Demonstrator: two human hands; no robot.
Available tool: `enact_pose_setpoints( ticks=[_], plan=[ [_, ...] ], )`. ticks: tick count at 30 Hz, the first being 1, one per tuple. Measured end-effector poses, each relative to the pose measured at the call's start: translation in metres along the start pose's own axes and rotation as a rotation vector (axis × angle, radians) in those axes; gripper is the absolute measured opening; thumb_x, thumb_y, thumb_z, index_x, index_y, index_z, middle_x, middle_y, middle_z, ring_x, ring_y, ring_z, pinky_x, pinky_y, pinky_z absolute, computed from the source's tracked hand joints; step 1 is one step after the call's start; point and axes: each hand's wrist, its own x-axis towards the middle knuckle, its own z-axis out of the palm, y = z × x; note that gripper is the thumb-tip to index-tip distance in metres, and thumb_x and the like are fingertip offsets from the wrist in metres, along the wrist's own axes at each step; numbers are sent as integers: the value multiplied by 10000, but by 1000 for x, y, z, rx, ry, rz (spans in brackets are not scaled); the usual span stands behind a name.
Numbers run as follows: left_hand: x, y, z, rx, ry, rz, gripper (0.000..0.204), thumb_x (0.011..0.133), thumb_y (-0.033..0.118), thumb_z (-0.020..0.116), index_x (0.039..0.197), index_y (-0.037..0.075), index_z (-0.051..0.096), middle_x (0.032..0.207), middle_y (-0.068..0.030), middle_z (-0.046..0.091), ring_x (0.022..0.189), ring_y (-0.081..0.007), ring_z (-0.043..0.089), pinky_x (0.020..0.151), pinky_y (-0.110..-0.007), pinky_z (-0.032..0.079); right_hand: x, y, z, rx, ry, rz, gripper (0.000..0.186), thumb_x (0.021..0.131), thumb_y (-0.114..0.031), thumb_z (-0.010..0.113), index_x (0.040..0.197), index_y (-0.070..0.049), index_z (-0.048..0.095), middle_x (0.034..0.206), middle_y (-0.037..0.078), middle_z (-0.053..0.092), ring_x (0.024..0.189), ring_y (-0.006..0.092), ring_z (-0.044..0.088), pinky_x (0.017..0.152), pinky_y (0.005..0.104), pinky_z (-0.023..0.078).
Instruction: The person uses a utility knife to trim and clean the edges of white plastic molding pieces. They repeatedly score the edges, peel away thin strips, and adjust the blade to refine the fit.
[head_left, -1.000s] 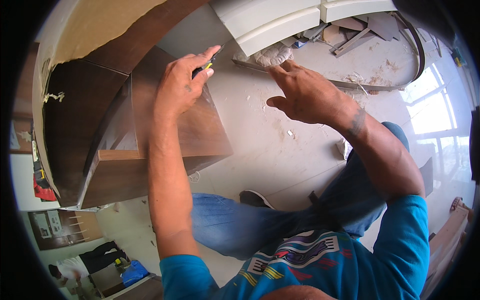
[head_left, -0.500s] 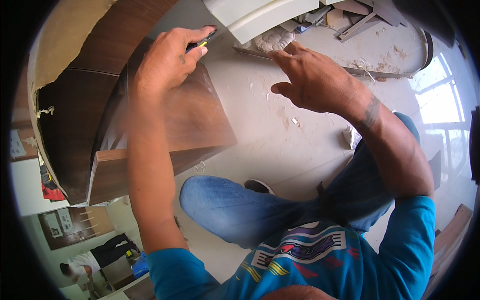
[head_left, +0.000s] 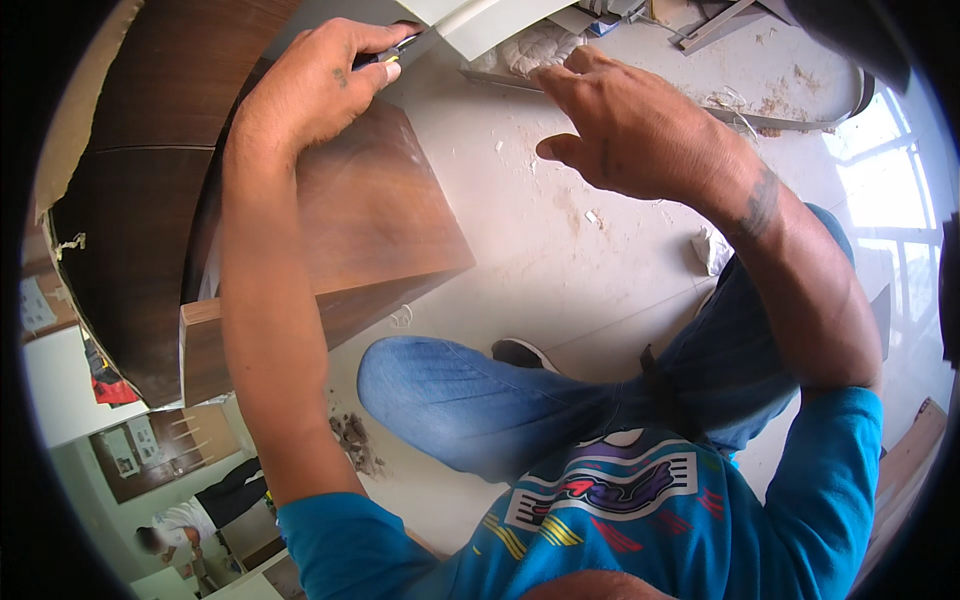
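At the upper left, my left hand [head_left: 305,90] is closed around a small black-and-yellow hand tool [head_left: 403,46], mostly covered by the fingers, so its exact kind is unclear. The tool's end is close to the corner of a white panel [head_left: 490,28]. Below that hand stands a brown wood-grain box-like piece [head_left: 390,205]. My right hand [head_left: 640,130] hovers over the pale floor with thumb apart and fingers stretched forward, nothing visible in it. Its fingertips appear near a whitish crumpled bundle [head_left: 540,48].
Dark brown panels [head_left: 130,200] with torn cardboard edging rise at the left. A long thin strip [head_left: 790,126] curves across the far floor beside scraps and dust. Crumpled white paper [head_left: 712,250] lies by my knee. Another person [head_left: 190,525] is in the lower left background.
My left hand has moved up and left, with the tool now nearer the white panel's corner. My right hand keeps nearly the same pose. The whole view has shifted slightly.
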Motion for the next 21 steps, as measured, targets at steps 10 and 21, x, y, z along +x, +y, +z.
enact_pose_setpoints(
  ticks=[10, 21],
  plan=[
    [4, 17, -10, -115, -70, -51, 466, 983, 167, 720, 1430, 43, 684, 973, -40, 692, 718, -118, 526, 687, -304, 488, -1, -7, -9, -10, -17, 61, 389, 958, -240, 777, 1174, 69, 681, 1012, 241, 736, 1113, 359, 708, 952, 454, 593],
    [12, 73, -27, -102, -152, -199, 514, 957, 155, 719, 1458, 52, 669, 827, 12, 589, 680, -96, 495, 604, -285, 429, -1, -4, -12, -18, -17, 91, 368, 981, -210, 758, 1235, 46, 685, 1046, 233, 748, 1159, 345, 701, 987, 455, 588]
  ],
)
